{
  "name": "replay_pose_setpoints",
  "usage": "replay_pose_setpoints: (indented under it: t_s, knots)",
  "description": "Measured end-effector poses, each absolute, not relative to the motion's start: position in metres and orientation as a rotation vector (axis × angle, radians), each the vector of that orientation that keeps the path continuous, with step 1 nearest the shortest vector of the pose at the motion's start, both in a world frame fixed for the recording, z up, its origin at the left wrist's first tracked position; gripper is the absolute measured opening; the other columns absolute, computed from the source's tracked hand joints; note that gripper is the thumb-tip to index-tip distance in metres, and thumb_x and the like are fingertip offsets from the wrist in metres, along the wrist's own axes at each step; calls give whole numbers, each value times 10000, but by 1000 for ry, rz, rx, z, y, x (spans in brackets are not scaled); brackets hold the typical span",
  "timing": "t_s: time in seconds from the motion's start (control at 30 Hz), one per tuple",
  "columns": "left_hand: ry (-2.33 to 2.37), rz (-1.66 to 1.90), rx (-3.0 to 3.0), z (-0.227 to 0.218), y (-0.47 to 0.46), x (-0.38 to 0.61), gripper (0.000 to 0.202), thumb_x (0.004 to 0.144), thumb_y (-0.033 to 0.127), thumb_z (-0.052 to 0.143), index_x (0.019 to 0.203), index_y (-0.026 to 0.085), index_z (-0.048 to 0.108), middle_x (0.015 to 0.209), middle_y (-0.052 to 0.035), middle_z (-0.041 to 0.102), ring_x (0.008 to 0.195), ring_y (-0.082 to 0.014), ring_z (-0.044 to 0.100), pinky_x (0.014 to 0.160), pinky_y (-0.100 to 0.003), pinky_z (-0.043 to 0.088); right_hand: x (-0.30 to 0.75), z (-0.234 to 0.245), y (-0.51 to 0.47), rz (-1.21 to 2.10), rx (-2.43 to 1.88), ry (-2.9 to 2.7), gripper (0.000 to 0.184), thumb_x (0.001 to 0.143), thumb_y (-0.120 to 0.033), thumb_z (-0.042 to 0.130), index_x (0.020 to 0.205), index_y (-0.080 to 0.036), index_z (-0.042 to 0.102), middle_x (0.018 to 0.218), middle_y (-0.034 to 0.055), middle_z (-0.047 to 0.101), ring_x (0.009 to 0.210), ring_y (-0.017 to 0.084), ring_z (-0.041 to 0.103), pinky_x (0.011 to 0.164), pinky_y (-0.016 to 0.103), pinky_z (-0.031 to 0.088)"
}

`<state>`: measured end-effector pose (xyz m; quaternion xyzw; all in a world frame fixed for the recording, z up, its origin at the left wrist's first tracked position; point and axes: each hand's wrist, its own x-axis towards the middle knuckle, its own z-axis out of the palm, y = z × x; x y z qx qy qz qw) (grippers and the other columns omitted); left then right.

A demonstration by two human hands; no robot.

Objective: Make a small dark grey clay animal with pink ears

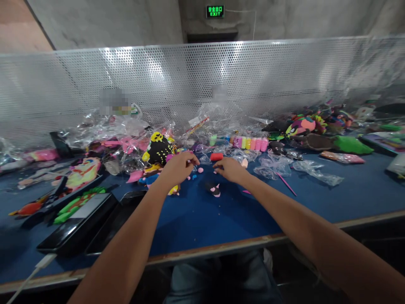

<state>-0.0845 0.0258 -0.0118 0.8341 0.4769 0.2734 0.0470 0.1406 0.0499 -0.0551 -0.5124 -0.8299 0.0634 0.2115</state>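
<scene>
Both my arms reach out over a blue table [196, 219]. My left hand [179, 168] hovers with its fingers curled in a pinch, close to small pink clay bits [200, 170] and a black and yellow clay figure [158, 148]. My right hand [230, 169] rests on the table with its fingers bent, just below a red clay block [217, 156]. What either hand pinches is too small to make out. A small black and pink clay piece [214, 189] lies in front of my right hand.
Clear plastic bags [120, 131] and coloured clay shapes crowd the back of the table. A row of clay packets [249, 143] lies centre-right. A phone [76, 226] on a cable lies at the near left. A perforated metal screen [202, 80] closes the far side.
</scene>
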Motion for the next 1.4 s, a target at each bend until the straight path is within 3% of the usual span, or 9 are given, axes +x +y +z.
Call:
replay_pose_setpoints:
  t_s: [0.1, 0.23, 0.43, 0.6, 0.8, 1.0, 1.17, 1.3, 1.4]
  knots:
    - [1535, 695, 2578, -18, 31, -90, 234, 820, 182, 506, 872, 239, 727, 911, -41, 742, 739, -189, 656, 702, -303, 465, 141, -55, 51, 156, -1409, -2272, 231, 872, -163, 599, 1038, -195, 758, 1028, 93, 755, 1033, 253, 661, 930, 373, 468]
    - [1577, 473, 2624, -32, 39, -92, 196, 794, 280, 648, 964, 265, 745, 964, -56, 758, 861, -249, 690, 726, -313, 473, 146, -55, 53, 167, -1412, -2195, 218, 868, -180, 600, 1018, -220, 754, 1016, 77, 752, 950, 234, 679, 861, 356, 492]
    - [1671, 377, 2647, -36, 38, -84, 99, 787, 300, 689, 841, 246, 753, 904, -70, 765, 819, -269, 696, 719, -329, 460, 148, -55, 53, 242, -1322, -2128, 155, 848, -175, 623, 929, -210, 751, 959, 59, 755, 868, 199, 672, 779, 307, 479]
    - [1573, 596, 2630, -25, 30, -77, 211, 881, 355, 598, 1001, 256, 740, 941, -53, 767, 833, -237, 675, 705, -315, 446, 142, -49, 47, 325, -1179, -2094, 129, 878, -213, 618, 882, -191, 744, 909, 33, 745, 826, 155, 654, 744, 256, 453]
    - [1476, 845, 2654, -17, 19, -61, 134, 824, 266, 688, 946, 241, 739, 965, -30, 756, 866, -229, 646, 811, -348, 443, 134, -45, 39, 565, -983, -1995, 206, 855, -345, 639, 795, -173, 737, 690, 2, 671, 630, 127, 585, 586, 232, 400]
    - [1413, 988, 2673, -17, 14, -57, 130, 841, 306, 686, 949, 247, 728, 942, -18, 749, 880, -225, 635, 893, -374, 426, 134, -42, 35, 612, -935, -1938, 202, 826, -349, 626, 747, -183, 710, 657, -3, 657, 604, 124, 552, 576, 240, 394]
    - [1409, 992, 2723, -19, 17, -56, 178, 845, 258, 682, 1019, 249, 721, 1025, -33, 743, 1000, -244, 627, 943, -388, 417, 134, -41, 33, 645, -901, -1938, 200, 814, -345, 615, 722, -180, 678, 629, -9, 627, 584, 117, 529, 569, 240, 386]
    - [1351, 1009, 2729, -21, 23, -61, 196, 874, 277, 655, 1050, 243, 733, 1049, -47, 745, 1021, -239, 636, 936, -370, 433, 140, -39, 40, 502, -929, -1947, 220, 845, -344, 574, 767, -178, 696, 689, 9, 662, 625, 131, 546, 596, 248, 388]
    - [1428, 1059, 2618, -20, 29, -72, 171, 871, 360, 653, 932, 239, 758, 937, -40, 754, 874, -219, 660, 814, -333, 463, 151, -34, 47, 292, -1087, -1877, 243, 868, -326, 536, 791, -166, 701, 746, 32, 691, 651, 146, 561, 614, 259, 389]
